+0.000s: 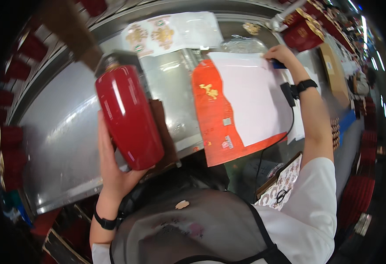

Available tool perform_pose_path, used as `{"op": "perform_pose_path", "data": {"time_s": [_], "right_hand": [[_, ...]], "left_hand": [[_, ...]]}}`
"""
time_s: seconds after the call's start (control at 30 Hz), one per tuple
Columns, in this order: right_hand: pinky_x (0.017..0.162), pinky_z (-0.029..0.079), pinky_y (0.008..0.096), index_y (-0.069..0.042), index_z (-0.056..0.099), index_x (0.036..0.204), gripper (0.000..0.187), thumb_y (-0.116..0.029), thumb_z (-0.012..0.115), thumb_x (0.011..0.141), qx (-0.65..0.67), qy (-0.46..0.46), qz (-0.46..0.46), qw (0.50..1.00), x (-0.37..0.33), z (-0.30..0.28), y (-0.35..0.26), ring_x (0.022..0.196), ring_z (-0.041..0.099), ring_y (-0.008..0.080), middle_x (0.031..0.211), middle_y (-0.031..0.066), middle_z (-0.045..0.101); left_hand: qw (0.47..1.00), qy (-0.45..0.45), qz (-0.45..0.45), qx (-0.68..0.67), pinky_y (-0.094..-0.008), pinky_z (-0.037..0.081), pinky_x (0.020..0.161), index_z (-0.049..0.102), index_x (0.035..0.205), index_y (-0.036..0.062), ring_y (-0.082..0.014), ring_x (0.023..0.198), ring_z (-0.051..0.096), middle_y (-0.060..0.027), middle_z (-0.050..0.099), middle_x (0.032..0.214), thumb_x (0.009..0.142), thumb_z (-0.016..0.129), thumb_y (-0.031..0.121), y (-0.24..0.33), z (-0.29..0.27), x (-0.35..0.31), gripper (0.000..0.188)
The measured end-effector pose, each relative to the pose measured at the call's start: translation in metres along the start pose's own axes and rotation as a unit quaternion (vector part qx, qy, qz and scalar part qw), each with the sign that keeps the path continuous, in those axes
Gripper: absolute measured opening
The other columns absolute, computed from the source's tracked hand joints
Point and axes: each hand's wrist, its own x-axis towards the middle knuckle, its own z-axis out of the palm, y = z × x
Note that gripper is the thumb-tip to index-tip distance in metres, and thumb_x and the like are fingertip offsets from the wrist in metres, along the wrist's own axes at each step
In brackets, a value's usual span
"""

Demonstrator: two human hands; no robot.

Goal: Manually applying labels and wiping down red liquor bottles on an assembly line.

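A glossy red bottle-shaped container (pixel 128 116) with a narrower top leans over the left part of the metal bench. My left hand (pixel 116 169) is closed around its lower end, palm and thumb against it. At the far right corner of a white sheet (pixel 250 94), the fingers of my right hand (pixel 281 55) are pinched together. A small pale bit shows at their tips; whether it belongs to the sheet cannot be made out. Under the sheet lies an orange-red sheet (pixel 208 114) with gold marks. A dark blue object (pixel 278 64) sits just below my right hand.
The metal bench (pixel 61 132) has a raised rim. Behind lies a printed white plastic sheet (pixel 171 33), and small gold pieces (pixel 251 28) sit at the back. Red containers (pixel 305 35) with gold trim stand at the back right. A cable (pixel 263 154) hangs from my right wrist.
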Motion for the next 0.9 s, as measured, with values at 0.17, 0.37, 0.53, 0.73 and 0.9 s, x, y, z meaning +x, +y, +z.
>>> {"op": "perform_pose_path", "data": {"time_s": [0.17, 0.37, 0.53, 0.73, 0.9], "right_hand": [[0.077, 0.054, 0.0447, -0.023, 0.072, 0.105, 0.029, -0.04, 0.06, 0.086, -0.316, 0.283, 0.064, 0.903, -0.026, -0.004, -0.054, 0.091, 0.069, 0.0335, 0.096, 0.0117, 0.072], [0.06, 0.05, 0.03, -0.015, 0.071, 0.092, 0.007, -0.02, 0.07, 0.086, -0.346, 0.469, -0.347, 0.735, -0.108, -0.003, -0.214, 0.072, 0.064, 0.0184, 0.082, -0.0025, 0.069], [0.073, 0.048, 0.0265, 0.005, 0.069, 0.092, 0.01, 0.0, 0.066, 0.083, 0.104, 0.106, -0.417, 0.896, -0.194, 0.026, -0.324, 0.077, 0.063, 0.0159, 0.081, 0.0092, 0.069], [0.066, 0.049, 0.0233, 0.002, 0.072, 0.09, 0.011, -0.007, 0.071, 0.083, 0.196, -0.091, -0.361, 0.907, -0.178, 0.077, -0.352, 0.07, 0.064, 0.0105, 0.078, 0.0069, 0.07], [0.06, 0.047, 0.0226, 0.0, 0.069, 0.087, 0.014, -0.013, 0.071, 0.085, 0.277, -0.063, -0.303, 0.909, -0.159, 0.107, -0.351, 0.061, 0.06, 0.0068, 0.068, 0.0043, 0.067]], "left_hand": [[0.998, -0.015, -0.014, -0.054, -0.0458, 0.026, 0.116, 0.013, 0.152, -0.0025, -0.0436, 0.142, 0.027, -0.0283, 0.02, 0.155, 0.065, 0.089, 0.025, 0.004, -0.001, 0.007, 0.119], [0.997, -0.012, 0.052, -0.049, -0.0465, 0.036, 0.111, -0.002, 0.153, 0.0023, -0.0449, 0.14, 0.029, -0.0296, 0.019, 0.154, 0.063, 0.09, 0.027, -0.001, -0.001, 0.017, 0.131], [0.997, -0.013, 0.052, -0.06, -0.0467, 0.035, 0.112, -0.001, 0.153, 0.001, -0.0457, 0.14, 0.029, -0.0303, 0.019, 0.154, 0.061, 0.091, 0.03, -0.008, -0.008, 0.014, 0.133], [0.994, -0.046, 0.056, -0.081, -0.0467, 0.033, 0.113, -0.002, 0.152, -0.0007, -0.0454, 0.141, 0.027, -0.031, 0.018, 0.154, 0.059, 0.092, 0.034, -0.009, -0.017, 0.012, 0.137], [0.978, -0.113, -0.001, -0.178, -0.044, 0.035, 0.111, -0.002, 0.151, -0.006, -0.0423, 0.14, 0.032, -0.0312, 0.023, 0.151, 0.066, 0.088, 0.038, -0.008, -0.027, 0.024, 0.131]]}}
